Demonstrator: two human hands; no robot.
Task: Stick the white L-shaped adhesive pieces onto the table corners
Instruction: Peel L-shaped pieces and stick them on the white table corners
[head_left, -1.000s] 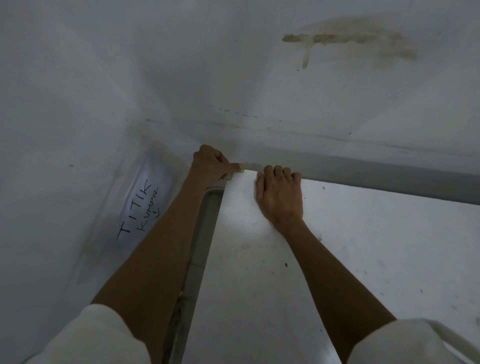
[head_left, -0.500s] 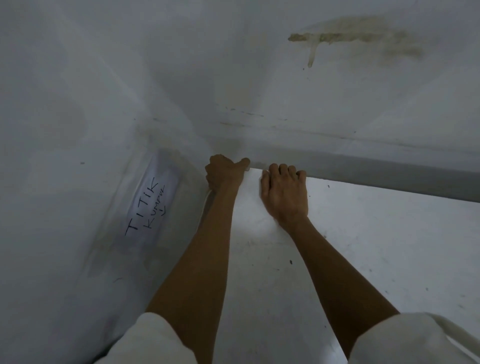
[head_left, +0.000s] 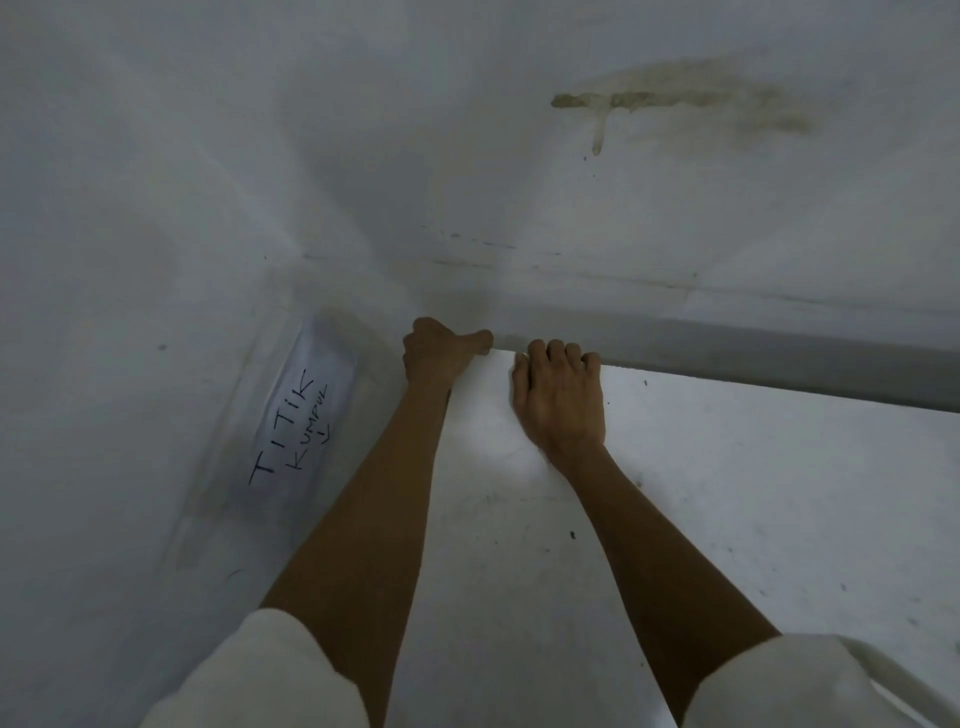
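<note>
l hand (head_left: 441, 353): fingers curled round far-left corner (head_left: 497, 359) of table (head_left: 727, 493), thumb (head_left: 480, 340) laid along the far edge, pressing. r hand (head_left: 558, 400): palm flat on top just beside the corner, fingers (head_left: 556, 353) bent over the far edge, gripping it. hands near each other, not touching.

piece: not visible. prob. under l hand/thumb at the corner. can't confirm from this view, nor whether it's seated.

handling, judged: thin, light, bendy l-strip w/ one sticky face. likely to fold on itself or grab skin if held by the glue side. hold by outer face or bare ends, fingertips only. set the fold on the corner edge, then rub each leg flat outward. little force needed; firm thumb pressure beats a squeeze. top looks scuffed + specked, so bond may be weak; press well.

around: table sits tight in room corner, walls (head_left: 467, 156) close on left + far side, so little room for l hand. paper sign (head_left: 298, 421) w/ handwritten "titik kumpul" on left wall. brownish stain (head_left: 675, 104) high on far wall. pale sleeves (head_left: 260, 675) on both arms.
</note>
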